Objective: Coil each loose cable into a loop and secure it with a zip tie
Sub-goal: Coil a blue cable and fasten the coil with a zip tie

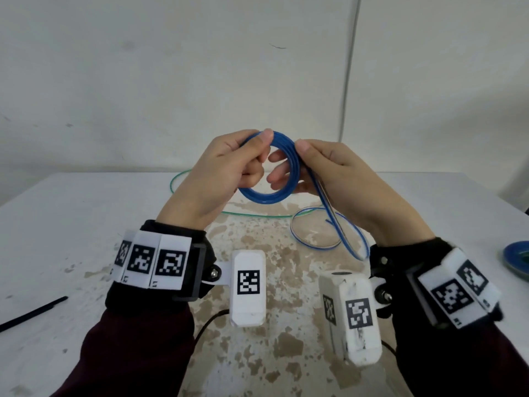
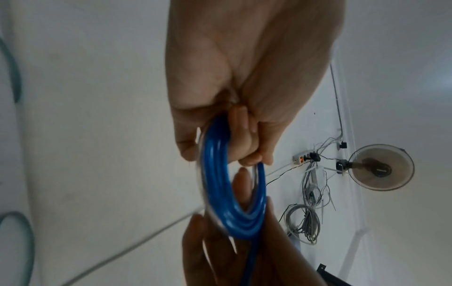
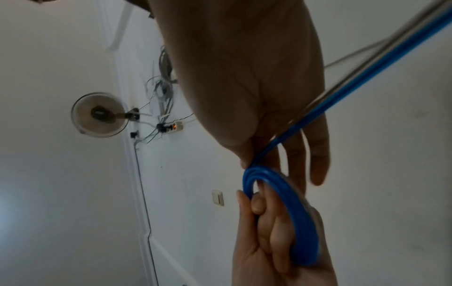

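Head view shows the blue cable (image 1: 269, 164), smooth and glossy, wound into a round multi-turn coil held upright above the table (image 1: 71, 224). The left hand (image 1: 217, 179) pinches its upper left rim between thumb and curled fingers; the right hand (image 1: 337, 173) pinches the right rim. A loose tail runs down-right into slack loops on the stained tabletop. A thin green cable (image 1: 200, 202) lies behind, a black zip tie (image 1: 31, 313) near the left edge

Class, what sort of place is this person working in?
Probably a plain workroom: a stained white table, bare white walls, and a wall fan beside a power strip with dangling wires.
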`<action>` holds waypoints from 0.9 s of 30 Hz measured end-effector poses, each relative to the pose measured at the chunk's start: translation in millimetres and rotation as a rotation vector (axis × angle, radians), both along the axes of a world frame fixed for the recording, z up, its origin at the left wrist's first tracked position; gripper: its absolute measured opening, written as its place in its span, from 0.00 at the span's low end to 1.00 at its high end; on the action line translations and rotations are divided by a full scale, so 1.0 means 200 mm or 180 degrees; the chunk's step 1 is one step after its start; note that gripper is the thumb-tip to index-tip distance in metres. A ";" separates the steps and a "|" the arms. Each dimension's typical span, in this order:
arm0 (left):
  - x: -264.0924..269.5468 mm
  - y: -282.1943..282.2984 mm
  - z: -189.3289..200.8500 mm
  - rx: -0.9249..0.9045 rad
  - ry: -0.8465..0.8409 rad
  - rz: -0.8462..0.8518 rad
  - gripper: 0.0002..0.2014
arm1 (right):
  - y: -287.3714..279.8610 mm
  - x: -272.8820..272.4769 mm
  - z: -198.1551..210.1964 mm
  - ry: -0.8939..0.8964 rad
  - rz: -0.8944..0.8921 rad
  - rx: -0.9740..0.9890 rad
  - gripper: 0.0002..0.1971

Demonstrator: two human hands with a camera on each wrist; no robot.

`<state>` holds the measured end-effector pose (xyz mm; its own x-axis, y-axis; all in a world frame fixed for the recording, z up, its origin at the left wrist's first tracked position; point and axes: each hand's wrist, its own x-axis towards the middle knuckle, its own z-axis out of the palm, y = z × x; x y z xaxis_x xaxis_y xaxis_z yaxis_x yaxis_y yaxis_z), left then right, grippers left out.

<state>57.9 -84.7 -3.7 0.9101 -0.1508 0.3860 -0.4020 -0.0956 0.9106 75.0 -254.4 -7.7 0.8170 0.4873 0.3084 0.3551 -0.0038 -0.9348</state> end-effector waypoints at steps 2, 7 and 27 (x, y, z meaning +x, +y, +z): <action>0.01 -0.04 -0.01 -0.0329 0.0000 -0.0006 0.17 | 0.00 0.01 0.00 0.0191 0.0163 0.0342 0.19; 0.02 -0.09 -0.01 -0.0482 0.0444 -0.0427 0.18 | 0.00 0.02 0.00 0.0358 0.0050 0.0497 0.20; 0.02 0.01 0.02 -0.0221 0.0587 -0.0279 0.19 | 0.03 0.00 0.00 0.0962 0.0207 0.0706 0.18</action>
<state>61.2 -81.9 -0.6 0.9508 -0.2114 0.2265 -0.2322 -0.0022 0.9727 75.5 -248.9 -8.2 0.8567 0.4897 0.1620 0.0561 0.2238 -0.9730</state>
